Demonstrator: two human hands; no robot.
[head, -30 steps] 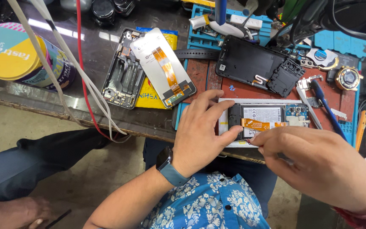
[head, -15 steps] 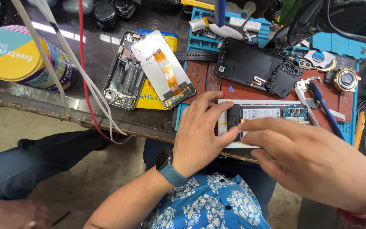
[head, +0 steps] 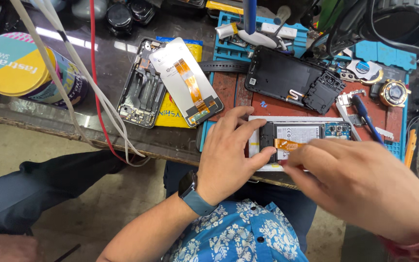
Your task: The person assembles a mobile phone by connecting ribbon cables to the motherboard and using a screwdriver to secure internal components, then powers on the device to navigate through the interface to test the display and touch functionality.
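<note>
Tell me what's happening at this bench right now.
A person is working on an opened phone lying on a repair mat at the bench edge. The left hand steadies the phone's left end, thumb against it. The right hand has its fingertips on the orange flex cable crossing the battery. A detached screen, a bare frame and a black back cover lie farther back.
</note>
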